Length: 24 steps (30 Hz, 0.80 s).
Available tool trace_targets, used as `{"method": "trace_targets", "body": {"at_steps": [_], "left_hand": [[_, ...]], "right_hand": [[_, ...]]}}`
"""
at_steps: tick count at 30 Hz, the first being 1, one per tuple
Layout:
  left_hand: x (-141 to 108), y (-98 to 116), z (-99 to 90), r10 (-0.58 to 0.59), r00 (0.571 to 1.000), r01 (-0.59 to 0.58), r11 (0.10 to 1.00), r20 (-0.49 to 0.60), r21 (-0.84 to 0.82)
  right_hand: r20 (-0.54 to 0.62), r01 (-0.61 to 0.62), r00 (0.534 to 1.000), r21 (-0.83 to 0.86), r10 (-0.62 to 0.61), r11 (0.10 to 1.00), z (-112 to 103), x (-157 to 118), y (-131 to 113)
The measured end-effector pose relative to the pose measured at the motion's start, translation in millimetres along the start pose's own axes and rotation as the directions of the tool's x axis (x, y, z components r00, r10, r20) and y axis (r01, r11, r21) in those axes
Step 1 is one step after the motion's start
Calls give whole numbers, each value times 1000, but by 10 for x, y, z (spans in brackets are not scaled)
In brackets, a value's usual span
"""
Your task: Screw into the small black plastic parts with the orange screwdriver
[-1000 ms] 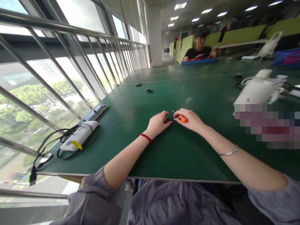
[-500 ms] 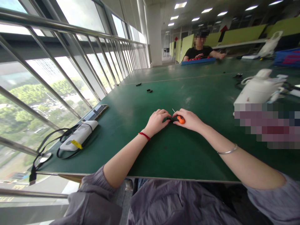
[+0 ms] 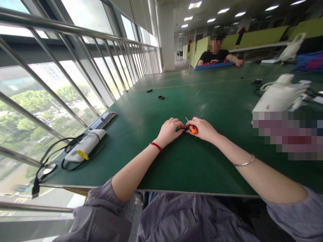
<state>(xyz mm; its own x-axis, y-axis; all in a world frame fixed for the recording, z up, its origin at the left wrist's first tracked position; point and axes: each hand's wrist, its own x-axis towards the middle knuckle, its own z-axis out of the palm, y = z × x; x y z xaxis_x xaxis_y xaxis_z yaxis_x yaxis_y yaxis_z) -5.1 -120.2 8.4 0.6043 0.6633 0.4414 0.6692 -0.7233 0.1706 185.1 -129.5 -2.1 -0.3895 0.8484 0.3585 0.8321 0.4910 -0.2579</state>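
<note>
On the green table, my two hands are close together in front of me. My left hand (image 3: pixel 171 130) pinches a small black part (image 3: pixel 183 128), too small to identify. My right hand (image 3: pixel 202 129) is closed around a screwdriver with an orange and black handle (image 3: pixel 193 129); its thin metal shaft (image 3: pixel 186 119) sticks out on the far side, pointing away from me. The fingertips of my right hand also reach the near end of the black part, and whether they grip it I cannot tell.
A white power strip (image 3: pixel 85 145) with black cables and a phone (image 3: pixel 104 121) lie at the left edge by the metal railing. Small black pieces (image 3: pixel 161 97) rest farther forward. At right stands a white jug-like object (image 3: pixel 275 95). Across the table, a person sits behind a blue tray (image 3: pixel 214 67).
The screwdriver handle has turned slightly in my right hand and shifted a little left. Both hands stay nearly in place. The person's arm across the table has lowered.
</note>
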Motion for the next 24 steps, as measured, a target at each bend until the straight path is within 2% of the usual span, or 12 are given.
{"method": "trace_targets", "body": {"at_steps": [15,24], "left_hand": [[-11,18,1,-62,998,58,992,-25,-110],[-8,-21,20,-87,996,85,992,-24,-88]], "right_hand": [[-2,2,1000,-1,-2,1000,8,0,-5],[-8,-8,1000,18,9,1000,0,-5,-15]]}}
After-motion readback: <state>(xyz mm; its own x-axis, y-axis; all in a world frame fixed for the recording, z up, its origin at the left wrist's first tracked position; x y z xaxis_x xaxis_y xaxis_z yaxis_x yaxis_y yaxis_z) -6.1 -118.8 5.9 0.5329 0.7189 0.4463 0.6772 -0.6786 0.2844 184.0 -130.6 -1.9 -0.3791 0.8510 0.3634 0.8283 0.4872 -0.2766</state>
